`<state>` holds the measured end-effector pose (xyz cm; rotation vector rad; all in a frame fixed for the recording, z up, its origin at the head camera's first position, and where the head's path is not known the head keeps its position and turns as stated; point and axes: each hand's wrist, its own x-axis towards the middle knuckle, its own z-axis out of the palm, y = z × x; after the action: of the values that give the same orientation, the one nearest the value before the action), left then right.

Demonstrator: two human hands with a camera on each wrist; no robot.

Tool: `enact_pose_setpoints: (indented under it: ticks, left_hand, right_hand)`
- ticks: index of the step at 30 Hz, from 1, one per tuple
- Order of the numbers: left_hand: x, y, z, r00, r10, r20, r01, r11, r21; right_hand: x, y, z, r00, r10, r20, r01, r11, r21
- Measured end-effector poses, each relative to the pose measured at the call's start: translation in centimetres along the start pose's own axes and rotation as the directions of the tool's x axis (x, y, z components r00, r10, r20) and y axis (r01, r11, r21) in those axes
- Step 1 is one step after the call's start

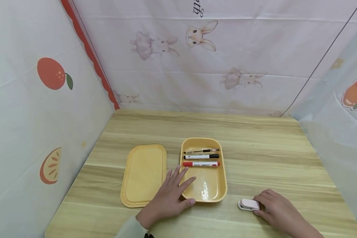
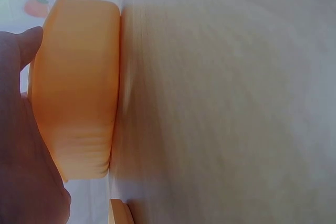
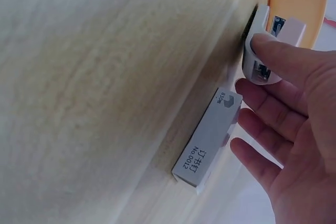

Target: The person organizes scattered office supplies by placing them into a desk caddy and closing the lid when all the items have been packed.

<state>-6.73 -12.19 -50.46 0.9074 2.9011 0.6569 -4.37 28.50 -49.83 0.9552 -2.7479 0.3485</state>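
A yellow open box stands on the table with a black-capped pen, a black-and-white marker and a red-and-white marker lying across its far half. Over its left wall and near corner, my left hand spreads its fingers, some reaching inside. In the left wrist view the thumb lies at the rim of the box. Right of the box, my right hand grips a small pale pink and white stapler between thumb and index finger, its other fingers loosely extended.
A flat yellow lid lies left of the box. In the right wrist view, a small white box of staples lies on the table by the right fingers; the head view hides it. Printed cloth walls enclose the wooden table.
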Motion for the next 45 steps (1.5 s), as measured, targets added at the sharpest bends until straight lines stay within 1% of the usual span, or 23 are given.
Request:
enact_pose_setpoints:
  ticks: [5,8,17,24,30,37,40,45]
  left_hand:
    - [0.0,0.0,0.1,1.0,-0.004,0.002,0.004,1.0,-0.001]
    - [0.0,0.0,0.1,1.0,-0.002,0.001,0.002,1.0,0.001]
    - [0.1,0.1,0.0,1.0,-0.009,0.007,0.009,1.0,-0.004]
    - [0.1,0.1,0.0,1.0,-0.018,0.018,0.019,1.0,-0.022]
    - [0.1,0.1,0.0,1.0,-0.02,0.018,0.02,1.0,-0.023]
    - [0.2,0.3,-0.2,1.0,-0.017,0.011,0.017,0.999,-0.036]
    - [0.2,0.4,-0.3,1.0,-0.018,0.015,0.019,0.999,-0.035]
    - [0.1,0.3,-0.4,1.0,-0.018,0.004,0.018,1.0,-0.022]
  right_hand:
    - [0.1,0.0,0.0,0.999,-0.006,-0.054,0.003,0.998,-0.058]
    - [0.3,0.1,-0.2,0.997,-0.002,-0.078,-0.004,0.997,-0.076]
    - [1.5,0.3,-1.2,0.987,0.036,-0.157,-0.041,0.999,-0.029]
    - [2.9,-0.1,-2.8,0.975,0.14,-0.172,-0.14,0.99,0.01]
    - [5.0,-0.7,-3.7,0.965,0.189,-0.184,-0.179,0.981,0.068]
    - [7.6,-1.6,-3.6,0.967,0.193,-0.164,-0.176,0.978,0.11]
    - [8.3,-2.0,-3.4,0.97,0.177,-0.169,-0.158,0.98,0.118]
    - [9.5,-2.5,-3.2,0.974,0.147,-0.175,-0.128,0.985,0.117]
